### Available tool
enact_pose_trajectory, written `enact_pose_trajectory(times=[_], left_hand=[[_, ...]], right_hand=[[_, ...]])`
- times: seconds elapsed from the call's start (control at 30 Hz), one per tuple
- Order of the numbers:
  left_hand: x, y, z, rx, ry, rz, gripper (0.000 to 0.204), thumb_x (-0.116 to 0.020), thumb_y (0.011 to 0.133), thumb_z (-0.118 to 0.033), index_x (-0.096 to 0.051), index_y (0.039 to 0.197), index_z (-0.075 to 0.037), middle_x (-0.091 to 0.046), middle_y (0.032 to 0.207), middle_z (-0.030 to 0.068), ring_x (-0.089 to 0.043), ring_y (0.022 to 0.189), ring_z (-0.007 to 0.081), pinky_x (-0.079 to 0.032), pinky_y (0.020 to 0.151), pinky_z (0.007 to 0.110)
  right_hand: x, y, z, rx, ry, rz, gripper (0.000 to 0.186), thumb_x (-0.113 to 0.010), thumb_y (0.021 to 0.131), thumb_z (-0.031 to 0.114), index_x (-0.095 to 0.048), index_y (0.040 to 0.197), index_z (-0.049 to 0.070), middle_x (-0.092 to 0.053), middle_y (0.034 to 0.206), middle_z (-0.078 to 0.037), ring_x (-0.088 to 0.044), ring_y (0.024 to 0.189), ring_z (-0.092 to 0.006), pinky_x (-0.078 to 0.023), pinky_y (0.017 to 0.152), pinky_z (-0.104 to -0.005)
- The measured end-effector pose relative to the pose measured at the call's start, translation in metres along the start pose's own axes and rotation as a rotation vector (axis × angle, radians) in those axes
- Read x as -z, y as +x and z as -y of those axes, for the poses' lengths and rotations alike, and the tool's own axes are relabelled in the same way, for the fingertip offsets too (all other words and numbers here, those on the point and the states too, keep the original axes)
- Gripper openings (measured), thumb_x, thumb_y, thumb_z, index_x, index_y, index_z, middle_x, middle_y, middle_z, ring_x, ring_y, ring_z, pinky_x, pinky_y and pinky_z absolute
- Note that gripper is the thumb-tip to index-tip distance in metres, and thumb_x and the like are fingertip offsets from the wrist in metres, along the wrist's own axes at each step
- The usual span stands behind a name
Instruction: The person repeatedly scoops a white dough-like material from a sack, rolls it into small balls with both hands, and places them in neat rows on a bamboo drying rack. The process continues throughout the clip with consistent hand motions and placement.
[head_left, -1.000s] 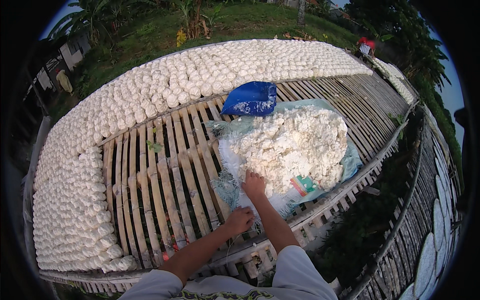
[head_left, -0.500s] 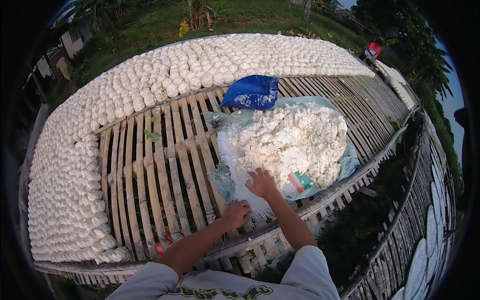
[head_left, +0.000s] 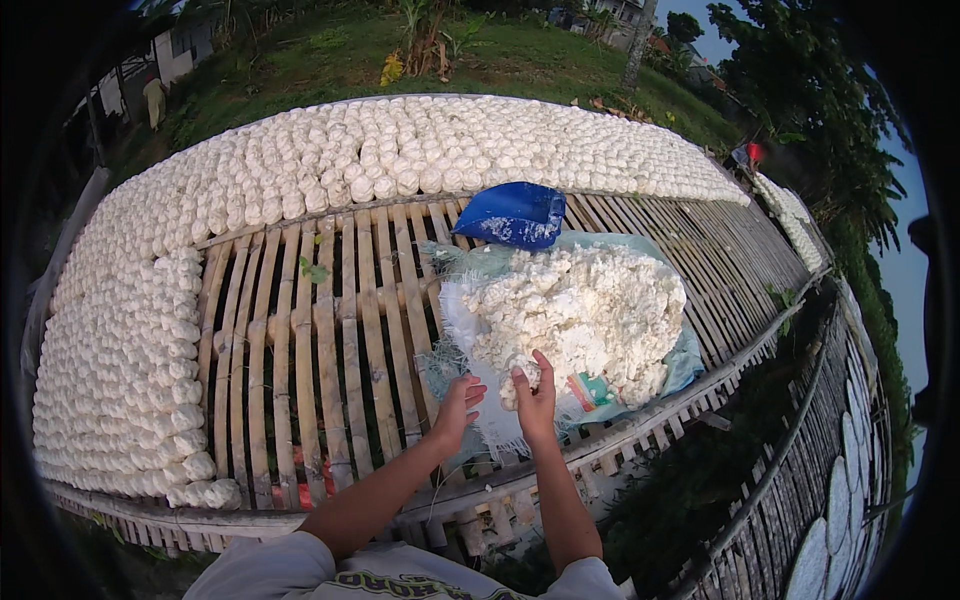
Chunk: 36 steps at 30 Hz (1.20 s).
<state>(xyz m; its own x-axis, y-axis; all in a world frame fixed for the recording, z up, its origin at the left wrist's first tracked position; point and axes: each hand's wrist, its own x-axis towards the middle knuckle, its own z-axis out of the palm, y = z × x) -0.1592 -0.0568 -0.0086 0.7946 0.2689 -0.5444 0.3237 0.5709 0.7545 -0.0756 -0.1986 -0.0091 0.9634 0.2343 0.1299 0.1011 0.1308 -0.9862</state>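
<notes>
A white lumpy mass (head_left: 590, 310) lies on frayed white and pale blue plastic sacking (head_left: 465, 325), spread on a bamboo slat rack (head_left: 320, 340). My right hand (head_left: 532, 398) is at the near edge of the mass, closed round a small white lump (head_left: 521, 374). Just left of it, my left hand (head_left: 456, 406) is raised over the sacking, fingers curved and apart, holding nothing. A blue plastic scoop (head_left: 508, 215) dusted with white rests at the far edge of the sacking.
Rows of white balls (head_left: 300, 165) cover the rack's back and left side. Another bamboo rack (head_left: 760, 485) with pale discs (head_left: 838, 515) is at the right. A person in red (head_left: 752, 154) is at the back right, another in pale clothing (head_left: 154, 100) at the back left. Grass lies behind.
My right hand has turned and taken up a small lump from the mass. My left hand has lifted and opened beside it. The view has shifted, lowering the far rack in the picture.
</notes>
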Motion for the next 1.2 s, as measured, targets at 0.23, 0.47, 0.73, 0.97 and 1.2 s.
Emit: enact_pose_trajectory(times=[0.23, 0.47, 0.73, 0.97, 1.2], left_hand=[[0.078, -0.069, -0.012, 0.210, -0.589, 0.475, 0.057, -0.051, 0.106, -0.063, -0.066, 0.139, -0.019, -0.067, 0.142, 0.0035, -0.063, 0.131, 0.0245, -0.047, 0.113, 0.050], [0.109, -0.114, -0.005, 0.088, -0.610, 0.217, 0.052, -0.049, 0.109, -0.061, -0.064, 0.134, -0.018, -0.069, 0.132, 0.0033, -0.065, 0.123, 0.0234, -0.051, 0.106, 0.043], [0.164, -0.161, -0.016, 0.095, -0.627, 0.208, 0.059, -0.044, 0.107, -0.069, -0.066, 0.128, -0.018, -0.072, 0.122, 0.0029, -0.069, 0.114, 0.0204, -0.055, 0.101, 0.041], [0.168, -0.186, -0.007, -0.006, -0.583, -0.112, 0.060, -0.041, 0.110, -0.064, -0.062, 0.132, -0.013, -0.071, 0.118, 0.0072, -0.070, 0.112, 0.0253, -0.054, 0.104, 0.046], [0.205, -0.213, -0.014, 0.002, -0.640, 0.168, 0.067, -0.040, 0.109, -0.068, -0.062, 0.138, -0.012, -0.070, 0.126, 0.0128, -0.068, 0.120, 0.0317, -0.050, 0.109, 0.049]], right_hand=[[-0.072, -0.080, 0.053, 0.442, -0.566, 0.191, 0.046, -0.053, 0.111, 0.031, -0.061, 0.143, -0.001, -0.061, 0.141, -0.023, -0.060, 0.129, -0.0311, -0.046, 0.111, -0.0423], [-0.147, -0.135, 0.054, 0.308, -0.426, 0.478, 0.035, -0.067, 0.104, 0.016, -0.069, 0.134, -0.001, -0.075, 0.117, -0.018, -0.072, 0.110, -0.0314, -0.054, 0.100, -0.0385], [-0.182, -0.193, 0.050, 0.162, -0.140, 0.409, 0.059, -0.067, 0.106, 0.028, -0.051, 0.153, -0.003, -0.062, 0.141, -0.019, -0.066, 0.118, -0.0250, -0.052, 0.102, -0.0356], [-0.199, -0.211, 0.052, 0.068, -0.101, 0.422, 0.045, -0.082, 0.093, 0.014, -0.066, 0.132, 0.000, -0.071, 0.124, -0.015, -0.071, 0.106, -0.0211, -0.057, 0.092, -0.0349], [-0.219, -0.219, 0.067, 0.428, -0.139, 0.586, 0.053, -0.085, 0.091, 0.026, -0.067, 0.133, 0.001, -0.070, 0.119, -0.019, -0.071, 0.101, -0.0300, -0.056, 0.088, -0.0410]])
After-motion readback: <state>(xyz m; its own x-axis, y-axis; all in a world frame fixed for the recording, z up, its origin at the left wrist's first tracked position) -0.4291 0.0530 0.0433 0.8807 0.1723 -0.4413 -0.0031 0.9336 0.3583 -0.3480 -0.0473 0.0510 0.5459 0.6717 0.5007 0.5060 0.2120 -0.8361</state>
